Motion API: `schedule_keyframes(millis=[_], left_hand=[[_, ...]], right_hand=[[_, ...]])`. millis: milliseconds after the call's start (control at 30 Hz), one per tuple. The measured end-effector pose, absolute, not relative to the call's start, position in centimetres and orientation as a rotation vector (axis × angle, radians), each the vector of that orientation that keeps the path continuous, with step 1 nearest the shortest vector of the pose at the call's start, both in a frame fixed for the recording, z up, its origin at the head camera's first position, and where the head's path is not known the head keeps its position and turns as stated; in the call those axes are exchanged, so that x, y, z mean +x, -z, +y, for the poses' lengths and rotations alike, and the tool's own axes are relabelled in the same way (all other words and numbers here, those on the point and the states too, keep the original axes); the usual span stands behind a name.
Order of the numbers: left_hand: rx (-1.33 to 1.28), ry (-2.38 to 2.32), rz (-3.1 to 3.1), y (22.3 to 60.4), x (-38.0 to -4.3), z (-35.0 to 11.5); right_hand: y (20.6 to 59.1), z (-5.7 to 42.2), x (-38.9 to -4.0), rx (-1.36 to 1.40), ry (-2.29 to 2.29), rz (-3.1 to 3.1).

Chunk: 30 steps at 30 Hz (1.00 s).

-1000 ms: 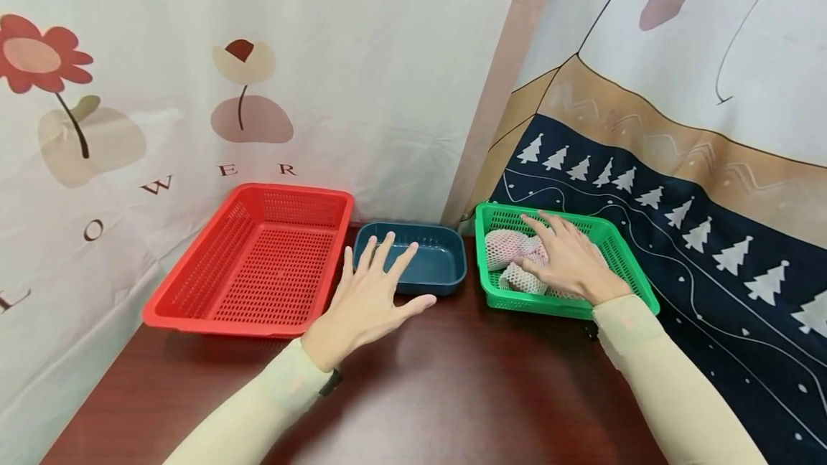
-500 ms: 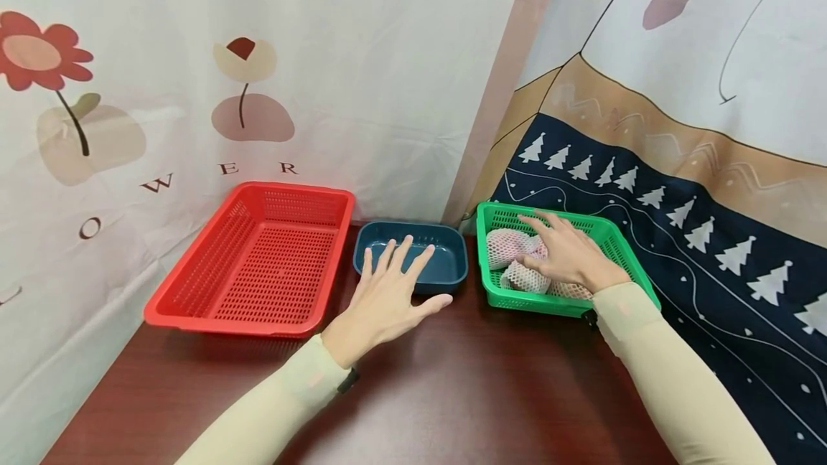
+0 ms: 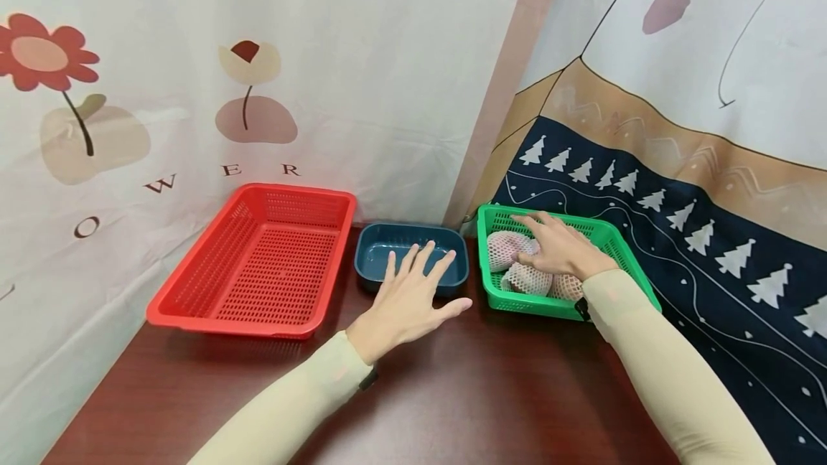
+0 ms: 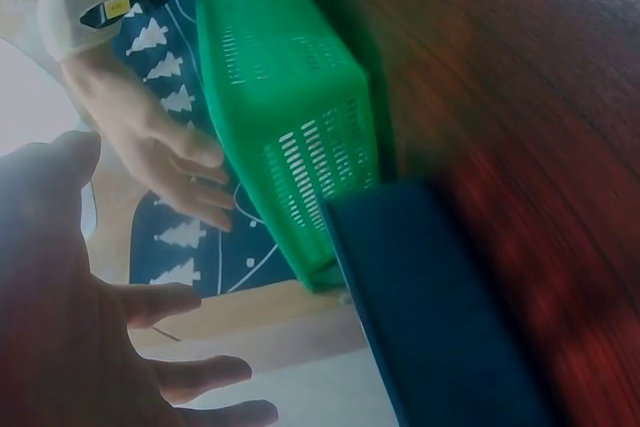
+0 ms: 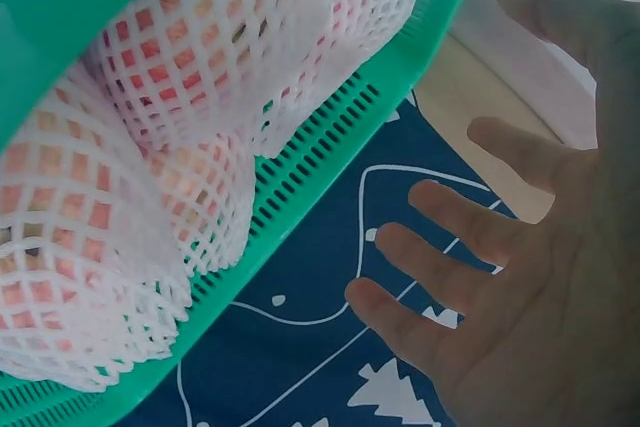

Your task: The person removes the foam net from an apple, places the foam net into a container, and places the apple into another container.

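Note:
In the head view my left hand point(image 3: 407, 311) hovers palm down with fingers spread, over the table just in front of the blue tray point(image 3: 380, 253). It holds nothing. My right hand point(image 3: 561, 248) is held above the green basket point(image 3: 510, 300), fingers extended and nothing in its grasp. Inside that basket lie several round things in white foam netting point(image 3: 531, 280), partly covered by the hand. Up close in the right wrist view, pinkish-red surfaces show through the foam nets point(image 5: 60, 237); their kind is unclear. The right fingers stay apart from them.
A large red basket point(image 3: 187, 318) with perforated walls stands on the left of the dark wooden table point(image 3: 439, 393). The blue tray sits between the two baskets. Printed curtains point(image 3: 388, 92) hang behind and to the right.
My left hand has drifted right and slightly nearer, from over the tray's left part to before its middle. The right hand has shifted slightly left above the green basket. Nothing was picked up.

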<state>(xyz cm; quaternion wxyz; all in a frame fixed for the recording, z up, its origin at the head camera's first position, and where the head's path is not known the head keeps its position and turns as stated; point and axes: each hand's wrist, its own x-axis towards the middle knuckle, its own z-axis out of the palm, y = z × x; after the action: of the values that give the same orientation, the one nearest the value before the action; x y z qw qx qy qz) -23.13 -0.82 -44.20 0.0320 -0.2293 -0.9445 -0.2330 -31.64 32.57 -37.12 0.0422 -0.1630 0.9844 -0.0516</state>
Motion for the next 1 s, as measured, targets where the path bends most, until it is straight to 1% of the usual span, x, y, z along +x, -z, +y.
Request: schedule_keyframes(millis=[300, 700, 1000], left_hand=[[-0.734, 0.716, -2.904, 44.5, -23.7, 0.9], [-0.772, 0.686, -2.901, 45.0, -24.6, 3.9], [-0.76, 0.637, -2.917, 45.2, -25.6, 5.4]], right_hand=[[37.2, 32.1, -32.6, -0.507, 0.15, 2.979], [38.2, 31.9, -34.3, -0.516, 0.172, 2.926], [38.6, 31.5, -35.6, -0.576, 0.152, 2.9]])
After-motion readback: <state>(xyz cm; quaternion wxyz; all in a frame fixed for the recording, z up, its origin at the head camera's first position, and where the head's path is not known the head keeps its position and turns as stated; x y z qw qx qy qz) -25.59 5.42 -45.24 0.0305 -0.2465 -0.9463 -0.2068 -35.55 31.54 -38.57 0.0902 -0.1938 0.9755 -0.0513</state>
